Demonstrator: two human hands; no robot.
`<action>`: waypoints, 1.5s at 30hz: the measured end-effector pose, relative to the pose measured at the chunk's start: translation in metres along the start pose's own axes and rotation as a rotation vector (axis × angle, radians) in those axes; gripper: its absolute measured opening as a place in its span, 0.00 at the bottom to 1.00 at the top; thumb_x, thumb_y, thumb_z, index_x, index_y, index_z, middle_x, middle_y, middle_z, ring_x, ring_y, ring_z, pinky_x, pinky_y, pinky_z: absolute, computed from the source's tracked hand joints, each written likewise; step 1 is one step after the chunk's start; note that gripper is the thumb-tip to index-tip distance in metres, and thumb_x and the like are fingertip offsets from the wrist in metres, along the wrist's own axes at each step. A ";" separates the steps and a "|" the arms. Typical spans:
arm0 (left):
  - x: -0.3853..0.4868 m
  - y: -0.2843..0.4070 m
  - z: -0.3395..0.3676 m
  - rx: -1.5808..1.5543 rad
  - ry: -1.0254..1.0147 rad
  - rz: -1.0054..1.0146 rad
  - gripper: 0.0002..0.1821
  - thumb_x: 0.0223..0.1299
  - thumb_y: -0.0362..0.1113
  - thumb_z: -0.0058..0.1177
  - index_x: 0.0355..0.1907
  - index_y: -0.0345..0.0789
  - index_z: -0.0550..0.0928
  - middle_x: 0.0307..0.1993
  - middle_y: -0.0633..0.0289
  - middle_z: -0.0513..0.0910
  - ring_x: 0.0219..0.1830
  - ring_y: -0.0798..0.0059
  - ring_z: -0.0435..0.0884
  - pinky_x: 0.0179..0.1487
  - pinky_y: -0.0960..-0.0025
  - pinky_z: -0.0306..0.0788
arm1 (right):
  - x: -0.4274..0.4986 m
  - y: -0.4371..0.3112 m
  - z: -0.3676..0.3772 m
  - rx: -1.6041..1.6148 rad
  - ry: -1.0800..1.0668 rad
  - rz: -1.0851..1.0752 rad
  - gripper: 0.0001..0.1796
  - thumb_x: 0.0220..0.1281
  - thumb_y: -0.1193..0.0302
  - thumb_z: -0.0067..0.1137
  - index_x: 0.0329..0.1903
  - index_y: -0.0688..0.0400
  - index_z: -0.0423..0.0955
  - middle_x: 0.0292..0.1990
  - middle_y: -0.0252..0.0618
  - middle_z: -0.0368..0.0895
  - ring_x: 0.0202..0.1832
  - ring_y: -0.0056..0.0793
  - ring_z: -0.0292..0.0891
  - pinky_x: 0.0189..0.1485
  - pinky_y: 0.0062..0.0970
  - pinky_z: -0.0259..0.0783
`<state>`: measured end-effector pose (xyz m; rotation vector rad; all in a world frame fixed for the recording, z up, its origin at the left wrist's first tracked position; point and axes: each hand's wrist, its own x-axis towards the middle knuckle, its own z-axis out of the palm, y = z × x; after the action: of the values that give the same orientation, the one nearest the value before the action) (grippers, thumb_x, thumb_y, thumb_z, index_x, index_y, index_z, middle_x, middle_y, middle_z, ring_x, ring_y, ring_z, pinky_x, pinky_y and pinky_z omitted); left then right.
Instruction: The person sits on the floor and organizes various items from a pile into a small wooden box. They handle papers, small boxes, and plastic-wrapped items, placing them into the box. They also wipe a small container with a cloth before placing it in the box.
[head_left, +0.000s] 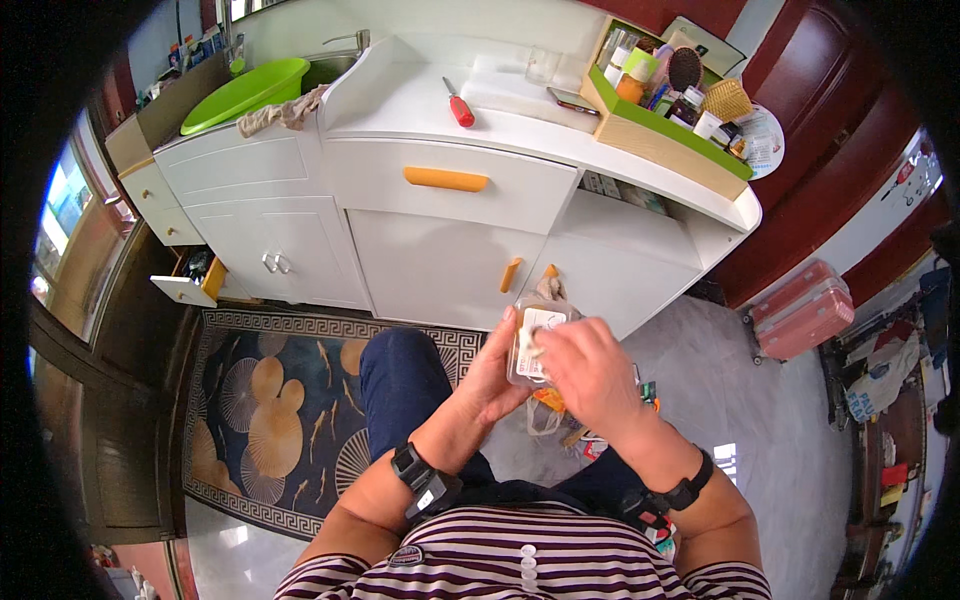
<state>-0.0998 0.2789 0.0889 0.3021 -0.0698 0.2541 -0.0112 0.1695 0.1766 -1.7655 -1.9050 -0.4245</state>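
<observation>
My left hand (491, 379) holds a small clear plastic box (517, 358) by its left side and lower edge, in front of the white cabinet. The box has a white label bearing writing. Over the label, my right hand (589, 367) has a small whitish piece, perhaps cloth or tissue (531, 346), between its fingertips; what it is exactly, I cannot tell. Just behind the box, a beige cloth (551, 286) hangs near the orange handle of the cabinet's right door.
A red-handled screwdriver (460, 111) and a phone (573, 100) lie on the white cabinet top, beside an organizer (667, 139) of bottles and brushes. A green basin (247, 97) stands by the sink. Low left, a drawer (184, 290) stands out. Assorted items lie on the floor below my hands; a pink suitcase (802, 311) stands right.
</observation>
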 end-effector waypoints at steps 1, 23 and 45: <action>0.002 -0.006 0.003 0.015 0.065 -0.006 0.29 0.68 0.61 0.35 0.57 0.41 0.71 0.50 0.62 0.77 0.50 0.70 0.78 0.54 0.59 0.72 | -0.003 0.006 -0.002 0.020 0.034 0.028 0.16 0.51 0.74 0.59 0.45 0.59 0.74 0.40 0.39 0.73 0.42 0.41 0.70 0.42 0.35 0.71; 0.027 -0.052 0.029 0.292 0.321 0.034 0.30 0.67 0.63 0.34 0.53 0.40 0.74 0.45 0.63 0.80 0.46 0.68 0.79 0.53 0.60 0.73 | -0.043 0.032 -0.016 0.029 0.186 -0.078 0.11 0.51 0.73 0.55 0.40 0.59 0.72 0.34 0.37 0.73 0.38 0.38 0.71 0.37 0.33 0.72; 0.025 -0.057 0.019 0.190 0.367 -0.121 0.30 0.68 0.63 0.31 0.55 0.41 0.73 0.47 0.63 0.80 0.48 0.69 0.79 0.52 0.57 0.72 | -0.061 0.045 -0.009 0.018 0.234 0.191 0.10 0.52 0.74 0.57 0.39 0.57 0.75 0.33 0.37 0.74 0.36 0.39 0.72 0.34 0.35 0.71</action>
<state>-0.0617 0.2260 0.0935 0.4429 0.3357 0.1932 0.0362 0.1192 0.1451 -1.7811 -1.5597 -0.5166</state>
